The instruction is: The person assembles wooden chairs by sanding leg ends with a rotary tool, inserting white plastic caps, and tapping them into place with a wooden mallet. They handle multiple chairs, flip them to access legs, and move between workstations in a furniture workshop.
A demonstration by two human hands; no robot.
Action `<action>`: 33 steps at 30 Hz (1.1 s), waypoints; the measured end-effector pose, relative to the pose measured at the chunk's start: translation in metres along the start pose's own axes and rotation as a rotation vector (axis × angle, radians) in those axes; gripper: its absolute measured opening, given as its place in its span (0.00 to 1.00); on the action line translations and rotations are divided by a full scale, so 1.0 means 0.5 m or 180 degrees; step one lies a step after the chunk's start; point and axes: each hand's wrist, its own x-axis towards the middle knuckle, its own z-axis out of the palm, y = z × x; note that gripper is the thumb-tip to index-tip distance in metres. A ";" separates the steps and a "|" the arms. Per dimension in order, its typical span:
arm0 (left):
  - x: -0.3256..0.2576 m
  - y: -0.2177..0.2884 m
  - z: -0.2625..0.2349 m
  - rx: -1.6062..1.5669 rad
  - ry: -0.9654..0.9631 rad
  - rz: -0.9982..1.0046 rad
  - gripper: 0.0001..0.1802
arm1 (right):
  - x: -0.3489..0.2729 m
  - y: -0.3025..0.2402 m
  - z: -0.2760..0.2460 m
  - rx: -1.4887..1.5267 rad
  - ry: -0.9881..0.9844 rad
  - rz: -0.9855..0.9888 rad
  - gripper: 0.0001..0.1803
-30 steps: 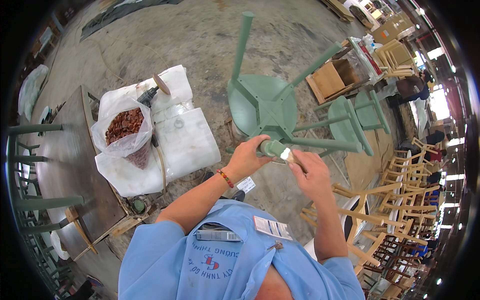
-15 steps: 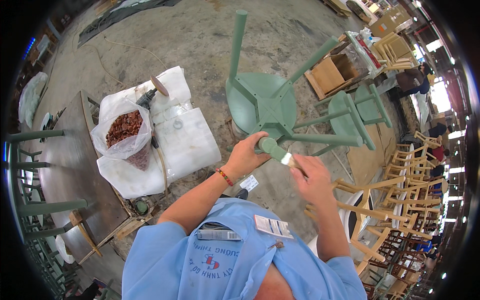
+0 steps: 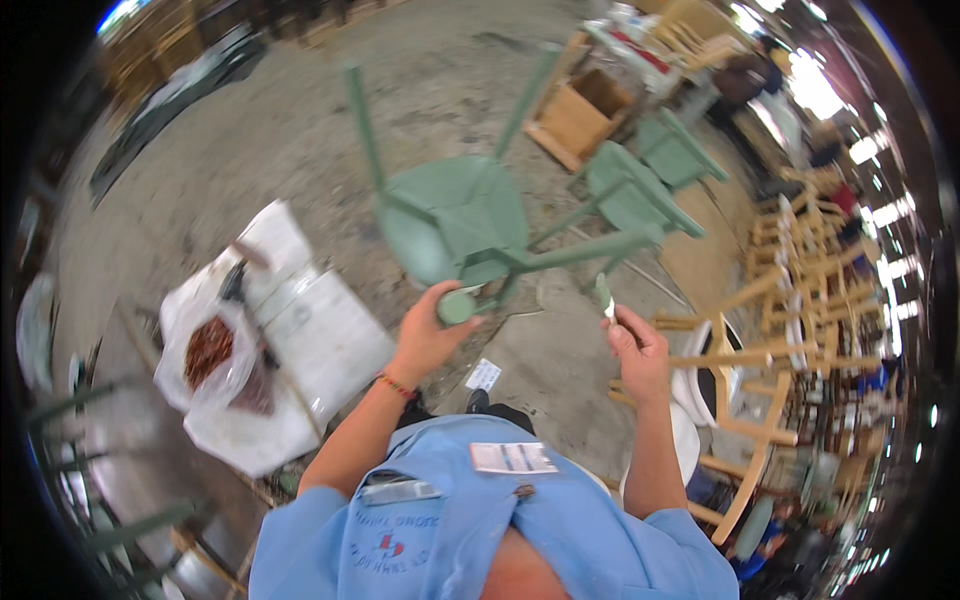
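An upturned green chair (image 3: 450, 230) stands in front of me, its legs pointing up and outward. My left hand (image 3: 428, 335) is closed round one green chair leg (image 3: 456, 307), whose round end faces me. In my right hand (image 3: 640, 345), off to the right and apart from the chair, is a small paintbrush (image 3: 605, 292). Its tip is green, with a white band below; the handle is mostly hidden by my fingers. The picture is somewhat blurred.
At left, white foam sheets (image 3: 335, 330) carry a clear bag of reddish-brown pieces (image 3: 212, 355) and a power tool (image 3: 235, 280). Beyond the chair are more green chairs (image 3: 620, 185) and a wooden box (image 3: 580, 115). Bare wooden chair frames (image 3: 735, 375) crowd the right; a person (image 3: 745, 80) is at far right.
My right hand has drawn the brush away from the chair leg, to the right. The view has shifted, so the chair appears further left. My left hand keeps hold of the leg.
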 end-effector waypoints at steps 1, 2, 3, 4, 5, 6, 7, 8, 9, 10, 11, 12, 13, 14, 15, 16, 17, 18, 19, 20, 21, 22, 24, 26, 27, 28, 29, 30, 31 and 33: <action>0.003 -0.005 0.004 -0.0073 0.0018 0.0056 0.28 | 0.003 0.010 -0.039 -0.0010 0.0291 0.0153 0.22; 0.007 -0.008 0.011 -0.0139 0.0040 0.0097 0.26 | 0.009 0.025 -0.084 -0.0259 0.0536 -0.0003 0.22; 0.010 -0.011 0.027 -0.0255 0.0114 0.0140 0.26 | 0.021 0.039 -0.133 -0.0518 0.0762 -0.0156 0.22; 0.010 -0.015 0.039 -0.0336 0.0219 0.0172 0.25 | 0.033 0.056 -0.174 -0.0746 0.0953 -0.0309 0.22; 0.011 -0.020 0.048 -0.0412 0.0352 0.0206 0.24 | 0.050 0.065 -0.205 -0.0776 0.0929 -0.0270 0.22; 0.012 -0.025 0.057 -0.0392 0.0400 0.0194 0.23 | 0.068 0.078 -0.227 -0.1010 0.0960 -0.0373 0.22; 0.014 -0.025 0.065 -0.0362 0.0479 0.0166 0.22 | 0.095 0.085 -0.247 -0.1237 0.0957 -0.0479 0.21; 0.012 -0.027 0.071 -0.0333 0.0585 0.0131 0.21 | 0.121 0.087 -0.265 -0.1462 0.0931 -0.0598 0.21; 0.013 -0.030 0.076 -0.0294 0.0670 0.0019 0.19 | 0.149 0.091 -0.277 -0.1558 0.0825 -0.0648 0.21; 0.014 -0.023 0.082 -0.0330 0.0730 0.0048 0.18 | 0.175 0.097 -0.283 -0.1658 0.0704 -0.0689 0.20; 0.014 -0.015 0.087 -0.0366 0.0790 0.0076 0.18 | 0.198 0.102 -0.289 -0.1760 0.0583 -0.0731 0.20; 0.015 -0.008 0.093 -0.0403 0.0847 0.0106 0.17 | 0.216 0.107 -0.297 -0.1828 0.0491 -0.0867 0.20; 0.012 -0.001 0.091 -0.0371 0.0885 0.0050 0.16 | 0.234 0.110 -0.297 -0.1873 0.0381 -0.1014 0.19; 0.014 -0.002 0.092 -0.0258 0.0942 0.0157 0.16 | 0.250 0.113 -0.297 -0.1919 0.0277 -0.1158 0.19; 0.018 -0.002 0.094 -0.0146 0.0988 0.0263 0.16 | 0.262 0.115 -0.300 -0.1932 0.0198 -0.1203 0.19; 0.015 -0.006 0.094 -0.0032 0.1047 0.0357 0.16 | 0.270 0.107 -0.300 -0.1945 0.0101 -0.1254 0.18; 0.013 -0.009 0.094 -0.0104 0.1086 0.0343 0.16 | 0.277 0.102 -0.301 -0.1960 0.0011 -0.1300 0.18; 0.013 -0.014 0.092 -0.0177 0.1120 0.0332 0.16 | 0.287 0.104 -0.303 -0.1938 -0.0040 -0.1240 0.18; 0.015 -0.014 0.096 -0.0272 0.1126 0.0332 0.16 | 0.295 0.105 -0.310 -0.1940 -0.0064 -0.1168 0.18; 0.015 -0.015 0.098 -0.0259 0.1134 0.0318 0.16 | 0.300 0.107 -0.314 -0.1941 -0.0086 -0.1095 0.18; 0.014 -0.016 0.099 -0.0244 0.1138 0.0306 0.16 | 0.302 0.108 -0.318 -0.1939 -0.0086 -0.1085 0.18; 0.016 -0.015 0.101 -0.0235 0.1139 0.0301 0.16 | 0.306 0.107 -0.321 -0.1942 -0.0079 -0.1076 0.18; 0.015 -0.013 0.098 -0.0089 0.1108 0.0272 0.16 | 0.309 0.106 -0.320 -0.1971 -0.0080 -0.1042 0.18; 0.015 -0.011 0.099 -0.0042 0.1096 0.0261 0.16 | 0.308 0.099 -0.316 -0.2057 -0.0110 -0.0992 0.18; 0.016 -0.010 0.099 -0.0053 0.1099 0.0271 0.15 | 0.310 0.100 -0.312 -0.2027 -0.0092 -0.1024 0.18; 0.014 -0.010 0.101 -0.0068 0.1091 0.0271 0.15 | 0.308 0.105 -0.309 -0.2004 -0.0076 -0.1043 0.18; 0.014 -0.010 0.104 -0.0101 0.1097 0.0279 0.15 | 0.306 0.109 -0.307 -0.1980 -0.0059 -0.1062 0.18; 0.015 -0.010 0.107 -0.0133 0.1103 0.0286 0.16 | 0.304 0.113 -0.306 -0.1977 -0.0059 -0.1058 0.18; 0.015 -0.010 0.107 -0.0156 0.1111 0.0294 0.16 | 0.303 0.115 -0.305 -0.1966 -0.0060 -0.1055 0.18; 0.013 -0.010 0.109 -0.0260 0.1096 0.0308 0.16 | 0.299 0.119 -0.303 -0.1980 -0.0097 -0.1115 0.18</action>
